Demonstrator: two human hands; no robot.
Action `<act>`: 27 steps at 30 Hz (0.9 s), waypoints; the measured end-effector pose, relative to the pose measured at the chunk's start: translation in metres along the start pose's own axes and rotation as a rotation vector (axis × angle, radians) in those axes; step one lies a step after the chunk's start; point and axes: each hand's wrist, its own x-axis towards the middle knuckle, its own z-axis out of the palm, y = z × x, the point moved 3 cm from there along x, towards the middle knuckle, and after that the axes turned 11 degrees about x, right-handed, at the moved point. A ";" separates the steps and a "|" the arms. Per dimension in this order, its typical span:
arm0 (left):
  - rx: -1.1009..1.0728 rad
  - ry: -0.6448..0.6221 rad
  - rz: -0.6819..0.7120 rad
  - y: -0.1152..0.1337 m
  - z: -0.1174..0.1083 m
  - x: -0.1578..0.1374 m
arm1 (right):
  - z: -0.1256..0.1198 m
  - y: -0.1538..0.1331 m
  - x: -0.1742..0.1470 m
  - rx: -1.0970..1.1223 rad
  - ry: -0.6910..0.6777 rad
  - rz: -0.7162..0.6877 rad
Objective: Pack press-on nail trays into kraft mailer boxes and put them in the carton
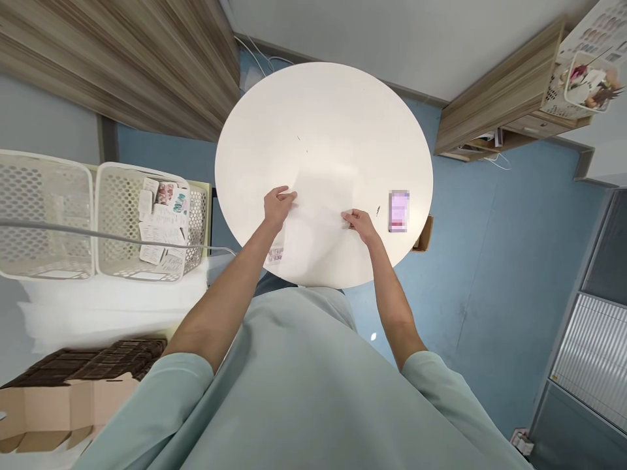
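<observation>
A thin white sheet, translucent in places, lies over the near half of the round white table. My left hand grips its left edge between thumb and fingers, some fingers curled apart. On the other side my right hand pinches the sheet's right edge. The sheet's lower part reaches the table's near rim, close to my body. A small printed card lies at the sheet's lower left, near my left forearm.
A phone-like pink-screened object, blurred out, lies on the table's right. White plastic baskets stand at left, one with printed cards. Cardboard boxes sit lower left. A cable crosses the baskets. A wooden cabinet stands upper right.
</observation>
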 end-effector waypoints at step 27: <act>0.123 -0.140 -0.061 -0.063 0.012 -0.069 | -0.016 0.083 -0.070 0.065 0.061 0.100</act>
